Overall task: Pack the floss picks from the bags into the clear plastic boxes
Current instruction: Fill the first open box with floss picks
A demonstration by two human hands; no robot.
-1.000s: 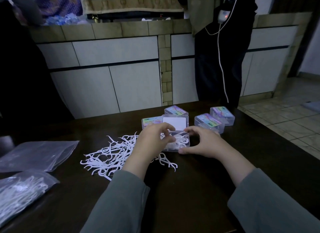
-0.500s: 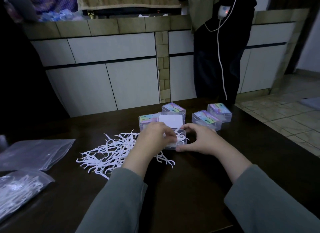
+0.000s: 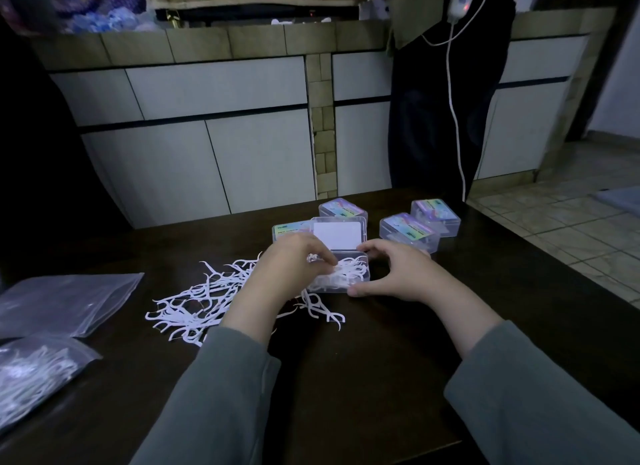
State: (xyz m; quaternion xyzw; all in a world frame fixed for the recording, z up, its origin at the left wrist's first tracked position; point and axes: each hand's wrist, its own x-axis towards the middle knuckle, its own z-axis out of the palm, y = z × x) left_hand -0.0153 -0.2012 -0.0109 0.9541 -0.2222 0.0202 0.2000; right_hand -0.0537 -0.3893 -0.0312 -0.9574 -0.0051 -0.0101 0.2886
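An open clear plastic box lies on the dark table, its lid standing up behind it, with white floss picks inside. My right hand grips the box's right end between thumb and fingers. My left hand is curled over the box's left side, fingertips among the picks in it; whether it pinches any is hidden. A loose pile of floss picks spreads to the left of the box. Two plastic bags lie at the left: a flat one and one holding picks.
Several closed clear boxes with colourful labels stand behind the open one. A person in dark clothes stands beyond the table's far edge with a white cable hanging. White cabinets line the back; tiled floor lies to the right.
Both hands have stayed at the open box. My left hand's fingers have dipped a little further into the picks inside. The camera has tilted slightly.
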